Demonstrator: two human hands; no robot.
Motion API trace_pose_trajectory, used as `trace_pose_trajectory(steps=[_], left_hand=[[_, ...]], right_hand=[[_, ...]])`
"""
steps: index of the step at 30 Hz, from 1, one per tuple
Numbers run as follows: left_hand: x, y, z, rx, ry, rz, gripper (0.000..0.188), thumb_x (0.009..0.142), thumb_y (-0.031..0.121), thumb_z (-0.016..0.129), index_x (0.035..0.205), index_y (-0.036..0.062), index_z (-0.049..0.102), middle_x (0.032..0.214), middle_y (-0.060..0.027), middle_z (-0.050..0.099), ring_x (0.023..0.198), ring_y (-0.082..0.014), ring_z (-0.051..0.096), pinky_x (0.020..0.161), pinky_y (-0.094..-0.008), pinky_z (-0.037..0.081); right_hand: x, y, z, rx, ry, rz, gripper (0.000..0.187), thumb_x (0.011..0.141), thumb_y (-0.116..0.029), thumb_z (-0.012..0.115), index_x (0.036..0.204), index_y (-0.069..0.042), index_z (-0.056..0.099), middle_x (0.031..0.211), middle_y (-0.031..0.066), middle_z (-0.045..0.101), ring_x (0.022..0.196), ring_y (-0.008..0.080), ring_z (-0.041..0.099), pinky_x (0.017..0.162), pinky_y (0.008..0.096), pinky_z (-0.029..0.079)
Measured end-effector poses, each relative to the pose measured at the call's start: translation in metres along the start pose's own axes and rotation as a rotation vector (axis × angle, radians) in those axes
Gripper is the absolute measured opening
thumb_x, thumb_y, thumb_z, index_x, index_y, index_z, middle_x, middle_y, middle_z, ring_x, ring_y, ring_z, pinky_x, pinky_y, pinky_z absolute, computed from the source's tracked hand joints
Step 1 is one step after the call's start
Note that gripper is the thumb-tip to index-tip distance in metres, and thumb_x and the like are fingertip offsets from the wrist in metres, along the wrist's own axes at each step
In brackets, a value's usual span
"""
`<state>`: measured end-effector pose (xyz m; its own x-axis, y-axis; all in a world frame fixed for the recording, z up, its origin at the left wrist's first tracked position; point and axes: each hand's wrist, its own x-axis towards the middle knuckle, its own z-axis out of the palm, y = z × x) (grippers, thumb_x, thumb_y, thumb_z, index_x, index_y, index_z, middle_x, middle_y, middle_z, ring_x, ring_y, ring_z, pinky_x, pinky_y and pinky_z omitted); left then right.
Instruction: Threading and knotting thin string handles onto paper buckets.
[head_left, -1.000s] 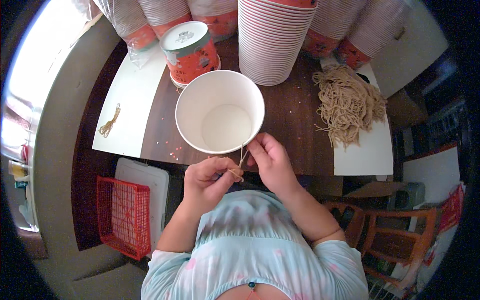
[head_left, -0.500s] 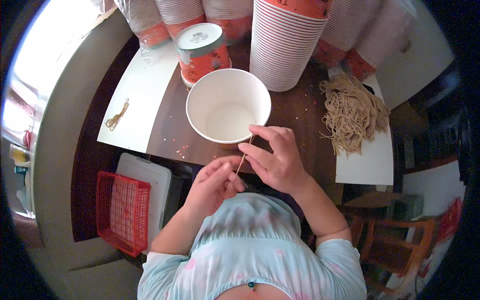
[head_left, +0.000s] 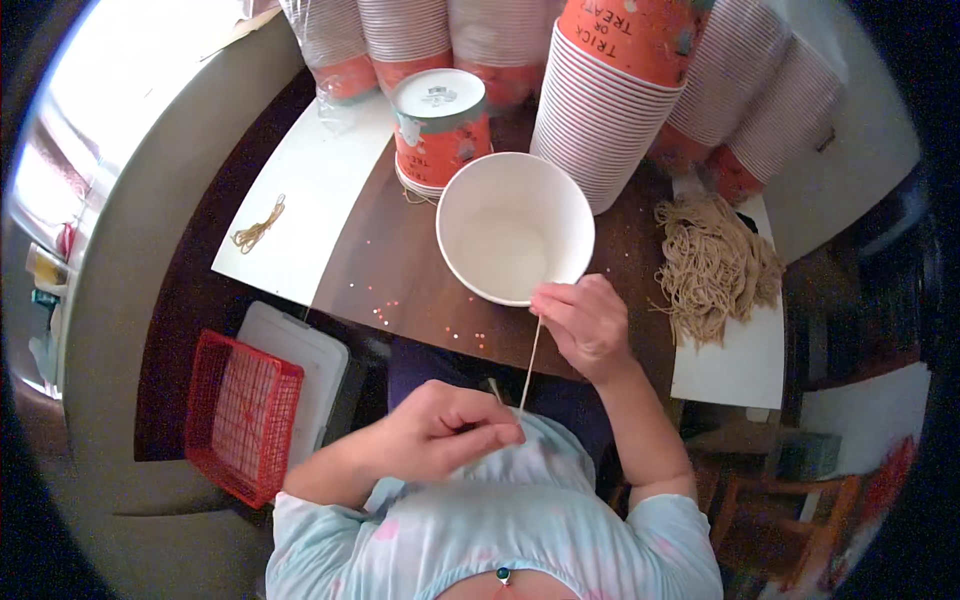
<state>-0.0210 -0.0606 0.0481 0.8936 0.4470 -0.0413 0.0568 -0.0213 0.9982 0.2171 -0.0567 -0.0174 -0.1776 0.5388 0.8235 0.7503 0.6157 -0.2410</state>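
Observation:
A white-lined paper bucket (head_left: 470, 245) stands tilted on the table with its open mouth toward me. At the near right of its rim, my right hand (head_left: 590, 325) is closed in a pinch where a thin tan cord (head_left: 532, 362) meets the rim. The cord runs taut from there down to my left hand (head_left: 450, 425), whose fingers are closed around its lower part in front of my body. A short cord end shows just above the left hand. Whether the cord passes through the bucket wall is hidden by my right fingers.
An upside-down orange bucket (head_left: 440, 140) stands behind the bucket, beside a tall bucket stack (head_left: 610, 110). Bagged stacks (head_left: 405, 40) line the back. A heap of tan cords (head_left: 715, 265) lies at right, a small cord bundle (head_left: 260, 225) at left. A red basket (head_left: 245, 415) sits lower left.
My left hand has moved down and away from the right, drawing the cord out longer and straighter. My right hand has stayed at the rim. The whole view has shifted slightly.

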Motion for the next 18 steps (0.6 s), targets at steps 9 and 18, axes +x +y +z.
trace_pose_trajectory(steps=[9, 18], left_hand=[[-0.046, 0.002, -0.116, 0.314, 0.454, -0.270, 0.014, 0.085, 0.011, 0.065, 0.082, -0.0019, 0.064, 0.071, 0.0020, 0.060, 0.065, -0.0048, 0.051, 0.058, -0.0211, 0.044], [0.054, 0.051, -0.077, 0.345, 0.311, -0.014, 0.025, 0.086, 0.022, 0.066, 0.078, -0.0010, 0.065, 0.063, 0.0039, 0.054, 0.058, -0.0025, 0.045, 0.050, -0.0210, 0.035]], right_hand=[[0.015, 0.010, -0.087, 0.187, -0.276, 0.174, 0.018, 0.063, 0.007, 0.071, 0.076, -0.005, 0.065, 0.078, 0.0073, 0.065, 0.072, 0.0247, 0.061, 0.064, 0.0317, 0.049], [0.082, -0.012, -0.098, 0.429, -0.504, 0.438, 0.081, 0.070, -0.030, 0.078, 0.134, 0.000, 0.038, 0.132, 0.0161, 0.045, 0.120, 0.0276, 0.045, 0.101, 0.0398, 0.037]])
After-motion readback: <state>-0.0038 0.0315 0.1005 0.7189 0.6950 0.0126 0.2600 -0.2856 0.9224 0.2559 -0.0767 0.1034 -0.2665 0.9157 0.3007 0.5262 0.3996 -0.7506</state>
